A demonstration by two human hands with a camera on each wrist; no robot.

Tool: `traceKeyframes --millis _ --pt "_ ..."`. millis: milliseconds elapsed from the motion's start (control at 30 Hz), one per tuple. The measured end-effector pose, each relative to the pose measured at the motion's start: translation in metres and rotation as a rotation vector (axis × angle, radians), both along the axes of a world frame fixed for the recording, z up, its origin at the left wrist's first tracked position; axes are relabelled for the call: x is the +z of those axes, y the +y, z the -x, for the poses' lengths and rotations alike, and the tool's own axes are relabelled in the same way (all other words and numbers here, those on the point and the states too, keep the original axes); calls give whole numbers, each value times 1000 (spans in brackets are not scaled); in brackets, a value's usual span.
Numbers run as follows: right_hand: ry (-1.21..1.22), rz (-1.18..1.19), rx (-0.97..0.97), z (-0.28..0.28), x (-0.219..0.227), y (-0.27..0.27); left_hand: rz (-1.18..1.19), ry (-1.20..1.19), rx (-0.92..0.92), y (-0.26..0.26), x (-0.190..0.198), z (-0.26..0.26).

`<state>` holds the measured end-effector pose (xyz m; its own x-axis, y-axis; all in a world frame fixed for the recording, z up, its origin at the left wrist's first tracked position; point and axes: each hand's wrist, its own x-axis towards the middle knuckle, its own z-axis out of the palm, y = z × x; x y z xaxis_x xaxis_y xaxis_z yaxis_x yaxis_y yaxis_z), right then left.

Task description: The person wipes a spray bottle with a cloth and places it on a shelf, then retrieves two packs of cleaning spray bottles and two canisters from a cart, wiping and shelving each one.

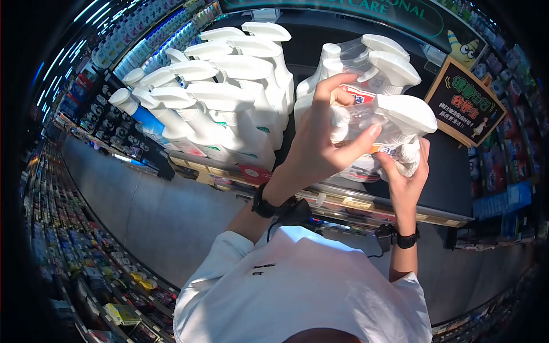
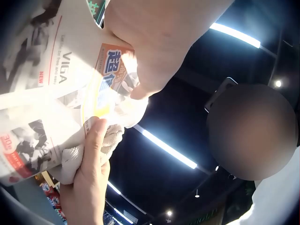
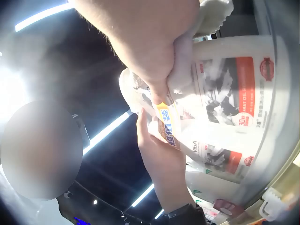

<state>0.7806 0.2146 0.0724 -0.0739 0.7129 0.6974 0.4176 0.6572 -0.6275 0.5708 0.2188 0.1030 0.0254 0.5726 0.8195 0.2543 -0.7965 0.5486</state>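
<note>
A plastic-wrapped pack of white spray bottles stands at the front of the shelf, with an orange label across its neck. My left hand reaches over the pack from the left and grips it, thumb on the near side and fingers behind. In my right hand is a bunched white cloth, held against the right side of the pack. My right thumb lies at the label's edge. In the right wrist view, bottle fronts with red-edged printing show below the hands.
More white spray bottles stand behind the pack. Rows of similar bottles fill the shelf's left side. A small blackboard sign leans at the right. Price tags line the shelf's front edge. Store aisles lie around.
</note>
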Motion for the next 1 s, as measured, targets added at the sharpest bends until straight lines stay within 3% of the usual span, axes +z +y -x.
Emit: traceKeyframes --millis 167,200,300,433,533,667,767,1000 --pt "-36 62 -65 -9 -4 -3 182 153 88 -26 6 4" --pt "-84 46 -74 -10 -3 -6 96 278 155 -27 3 8" --pt "-197 45 -116 -15 -6 -17 323 131 52 -37 -4 14" --pt "-219 118 -126 -22 -17 -26 155 313 296 -58 -2 25" --pt "-229 188 -107 -22 -22 -26 -73 222 313 -82 -23 42" --pt "-236 229 -84 -19 -15 -25 418 467 0 -98 -14 60" --pt "-254 240 -75 -15 -15 -24 376 702 54 -84 -40 64" --pt "-311 225 -108 -5 -14 -16 470 614 110 -76 -58 55"
